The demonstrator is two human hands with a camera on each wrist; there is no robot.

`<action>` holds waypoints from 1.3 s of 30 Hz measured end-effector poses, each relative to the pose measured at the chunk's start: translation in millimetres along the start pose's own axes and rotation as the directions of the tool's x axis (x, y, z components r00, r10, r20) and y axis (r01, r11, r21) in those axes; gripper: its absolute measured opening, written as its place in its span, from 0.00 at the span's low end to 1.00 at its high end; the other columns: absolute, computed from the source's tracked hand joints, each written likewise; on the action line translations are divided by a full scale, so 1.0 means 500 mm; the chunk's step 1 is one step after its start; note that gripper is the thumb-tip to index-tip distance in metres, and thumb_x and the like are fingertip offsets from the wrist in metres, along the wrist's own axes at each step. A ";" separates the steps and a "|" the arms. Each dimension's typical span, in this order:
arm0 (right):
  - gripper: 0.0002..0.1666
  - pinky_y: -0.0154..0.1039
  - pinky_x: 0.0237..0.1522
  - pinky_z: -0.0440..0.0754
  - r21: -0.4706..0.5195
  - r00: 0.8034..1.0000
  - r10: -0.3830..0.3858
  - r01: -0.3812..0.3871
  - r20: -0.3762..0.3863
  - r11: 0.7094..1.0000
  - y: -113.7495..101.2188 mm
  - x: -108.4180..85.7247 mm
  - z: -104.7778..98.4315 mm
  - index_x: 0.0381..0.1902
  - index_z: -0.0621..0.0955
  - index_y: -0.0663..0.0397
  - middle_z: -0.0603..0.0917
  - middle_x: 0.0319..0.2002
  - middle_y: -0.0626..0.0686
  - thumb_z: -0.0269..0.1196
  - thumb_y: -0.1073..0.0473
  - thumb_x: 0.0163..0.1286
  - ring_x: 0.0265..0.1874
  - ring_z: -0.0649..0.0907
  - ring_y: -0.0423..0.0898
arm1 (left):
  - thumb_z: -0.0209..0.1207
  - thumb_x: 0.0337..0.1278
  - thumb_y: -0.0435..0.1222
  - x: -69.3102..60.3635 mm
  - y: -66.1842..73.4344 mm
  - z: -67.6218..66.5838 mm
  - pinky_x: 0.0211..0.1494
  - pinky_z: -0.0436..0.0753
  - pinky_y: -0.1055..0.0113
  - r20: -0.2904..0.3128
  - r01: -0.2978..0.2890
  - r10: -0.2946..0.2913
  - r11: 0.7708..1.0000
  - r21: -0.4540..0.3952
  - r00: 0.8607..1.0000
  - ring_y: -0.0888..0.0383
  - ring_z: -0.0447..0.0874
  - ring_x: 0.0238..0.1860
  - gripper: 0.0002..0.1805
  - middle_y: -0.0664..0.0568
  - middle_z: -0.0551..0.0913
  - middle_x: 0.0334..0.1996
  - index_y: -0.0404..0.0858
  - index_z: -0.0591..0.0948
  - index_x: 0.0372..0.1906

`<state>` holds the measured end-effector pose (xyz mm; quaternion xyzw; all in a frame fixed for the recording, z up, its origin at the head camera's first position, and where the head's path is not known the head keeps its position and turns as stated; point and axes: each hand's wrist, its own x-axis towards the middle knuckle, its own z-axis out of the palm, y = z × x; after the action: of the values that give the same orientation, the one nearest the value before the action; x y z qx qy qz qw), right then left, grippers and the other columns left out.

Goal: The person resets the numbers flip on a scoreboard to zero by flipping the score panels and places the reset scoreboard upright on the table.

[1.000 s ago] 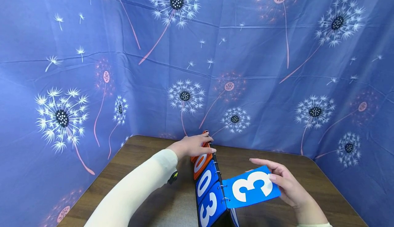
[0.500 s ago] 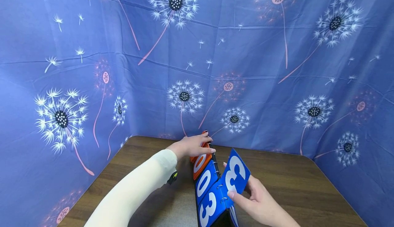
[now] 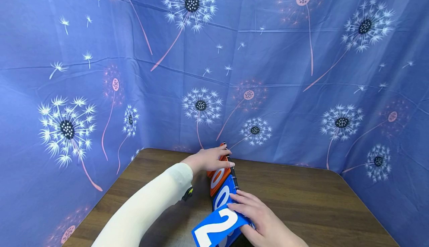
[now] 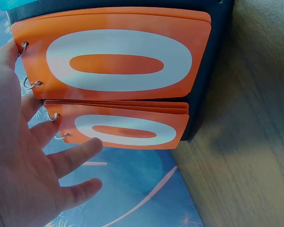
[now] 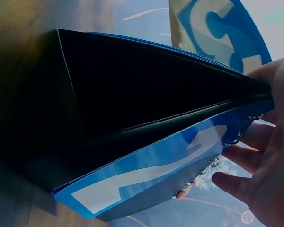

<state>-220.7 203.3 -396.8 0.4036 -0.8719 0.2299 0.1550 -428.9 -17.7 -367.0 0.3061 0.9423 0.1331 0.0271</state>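
Observation:
A flip scoreboard (image 3: 222,191) with ring-bound number cards stands on the table like a tent. Its far cards are orange (image 4: 118,61) and show 0; the near ones are blue. My left hand (image 3: 209,159) rests across the spine at the orange end, fingers loosely spread beside the rings. Over the spine at the near end lies my right hand (image 3: 259,217), its fingers fairly straight and touching the edge of a blue card (image 3: 218,226). That card reads 2 and slants out to the left, partly covering the cards beneath. The right wrist view shows another blue card (image 5: 151,165) on the opposite face.
The scoreboard stands on a brown wooden table (image 3: 301,195). A blue curtain (image 3: 285,60) with dandelion prints hangs behind and at the sides. The left forearm's pale sleeve (image 3: 147,206) reaches along the scoreboard's left side.
My right hand has moved left from beside the scoreboard to its spine. The blue 3 card it held has turned over leftward, and a 2 now shows. The left hand has stayed put.

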 end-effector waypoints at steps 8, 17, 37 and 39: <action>0.21 0.61 0.58 0.82 -0.183 0.998 -0.052 0.055 0.018 0.982 0.000 0.003 0.007 0.56 0.84 0.28 0.80 0.69 0.46 0.69 0.47 0.64 0.71 0.77 0.53 | 0.43 0.61 0.77 -0.002 0.002 -0.002 0.76 0.56 0.26 -0.002 0.001 -0.001 1.000 0.004 1.000 0.49 0.59 0.82 0.44 0.60 0.54 0.84 0.63 0.66 0.78; 0.24 0.64 0.56 0.82 -0.254 0.997 -0.054 0.066 0.055 0.965 0.002 0.003 0.002 0.48 0.85 0.24 0.79 0.71 0.48 0.65 0.23 0.61 0.70 0.76 0.56 | 0.43 0.61 0.77 -0.001 0.000 -0.001 0.76 0.57 0.27 0.001 0.004 -0.004 1.000 0.001 1.000 0.49 0.60 0.82 0.43 0.60 0.54 0.84 0.65 0.66 0.77; 0.43 0.38 0.55 0.84 0.207 0.968 0.162 -0.201 0.193 0.957 0.069 -0.028 -0.086 0.66 0.73 0.25 0.82 0.62 0.37 0.80 0.43 0.54 0.59 0.83 0.38 | 0.43 0.62 0.76 -0.004 0.002 -0.002 0.76 0.56 0.26 0.003 -0.002 0.002 1.000 -0.017 1.000 0.48 0.59 0.82 0.43 0.60 0.54 0.84 0.64 0.66 0.77; 0.43 0.38 0.56 0.84 0.213 0.948 0.177 -0.237 0.266 0.948 0.084 -0.030 -0.079 0.67 0.71 0.27 0.82 0.61 0.37 0.79 0.41 0.56 0.60 0.82 0.38 | 0.43 0.62 0.76 -0.003 0.000 -0.001 0.76 0.56 0.26 0.001 -0.003 0.003 1.000 -0.014 1.000 0.48 0.59 0.82 0.43 0.60 0.54 0.84 0.64 0.66 0.77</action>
<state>-240.6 257.1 -381.7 0.3501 -0.8874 0.2986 -0.0286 -427.7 -18.4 -366.7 0.3073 0.9409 0.1395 0.0294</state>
